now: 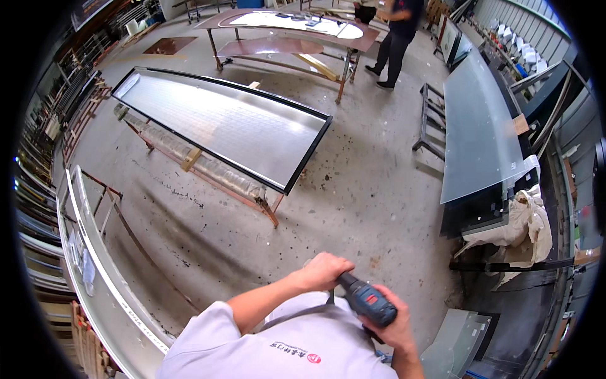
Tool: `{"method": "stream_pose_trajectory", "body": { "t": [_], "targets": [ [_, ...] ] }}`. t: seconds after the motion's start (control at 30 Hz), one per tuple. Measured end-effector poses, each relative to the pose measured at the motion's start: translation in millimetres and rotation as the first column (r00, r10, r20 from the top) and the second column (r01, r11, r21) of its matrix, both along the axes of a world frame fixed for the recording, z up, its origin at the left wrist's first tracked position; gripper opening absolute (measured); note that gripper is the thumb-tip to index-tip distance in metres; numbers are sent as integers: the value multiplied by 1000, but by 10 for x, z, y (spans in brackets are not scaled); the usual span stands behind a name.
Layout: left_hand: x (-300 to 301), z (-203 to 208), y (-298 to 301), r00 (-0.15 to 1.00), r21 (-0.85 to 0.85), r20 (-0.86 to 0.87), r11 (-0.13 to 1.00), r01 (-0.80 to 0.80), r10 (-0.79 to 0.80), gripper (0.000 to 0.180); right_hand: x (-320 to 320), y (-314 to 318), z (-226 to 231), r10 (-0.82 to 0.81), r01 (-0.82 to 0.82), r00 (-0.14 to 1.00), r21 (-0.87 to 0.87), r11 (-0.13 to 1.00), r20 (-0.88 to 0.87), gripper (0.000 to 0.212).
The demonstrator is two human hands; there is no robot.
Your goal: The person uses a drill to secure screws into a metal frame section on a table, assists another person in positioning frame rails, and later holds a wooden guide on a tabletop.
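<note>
Both my hands are on a blue and black power drill, held close in front of my chest above the concrete floor. My left hand is clenched in a fist around the front end of the drill, fingers curled over the nose. My right hand grasps the rear body and grip, fingers wrapped under it; the bit itself is hidden by my left fist. Ahead on the left a large black-framed glass panel lies flat on a trestle stand. A frosted glass sheet rests on the right. Another person stands by a far worktable.
</note>
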State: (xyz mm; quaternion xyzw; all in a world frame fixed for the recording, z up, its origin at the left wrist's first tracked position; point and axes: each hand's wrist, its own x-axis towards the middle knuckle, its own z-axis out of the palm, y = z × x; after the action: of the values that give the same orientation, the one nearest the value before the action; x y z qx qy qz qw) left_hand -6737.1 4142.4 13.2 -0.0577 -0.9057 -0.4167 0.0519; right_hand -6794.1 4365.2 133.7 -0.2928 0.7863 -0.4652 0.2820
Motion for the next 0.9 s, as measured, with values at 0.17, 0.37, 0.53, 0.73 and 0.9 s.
{"method": "stream_pose_trajectory", "body": {
  "t": [0.17, 0.37, 0.53, 0.73, 0.9],
  "targets": [
    [-1175, 376, -604, 998, -86, 47, 995, 54, -50, 21, -1038, -497, 22, -117, 122, 991, -86, 989, 66, 57],
    [-2041, 22, -1306, 990, -137, 52, 983, -122, 130, 25, -2352, -1285, -351, -3, 7, 997, -55, 998, 80, 57],
    [-2640, -73, -1852, 944, -159, 161, 951, -264, 288, 33, -3636, -2002, -606, 335, -306, 905, -146, 941, 262, 65],
    [-3003, 123, -2750, 826, -365, 327, 868, -338, 459, 41, -4800, -2613, -1111, 428, -360, 832, -244, 900, 353, 71],
    [-3261, -72, -3634, 798, -501, 220, 767, -401, 561, 41, -4880, -2883, -1797, 232, 8, 623, -304, 953, 747, 71]
  ]
}}
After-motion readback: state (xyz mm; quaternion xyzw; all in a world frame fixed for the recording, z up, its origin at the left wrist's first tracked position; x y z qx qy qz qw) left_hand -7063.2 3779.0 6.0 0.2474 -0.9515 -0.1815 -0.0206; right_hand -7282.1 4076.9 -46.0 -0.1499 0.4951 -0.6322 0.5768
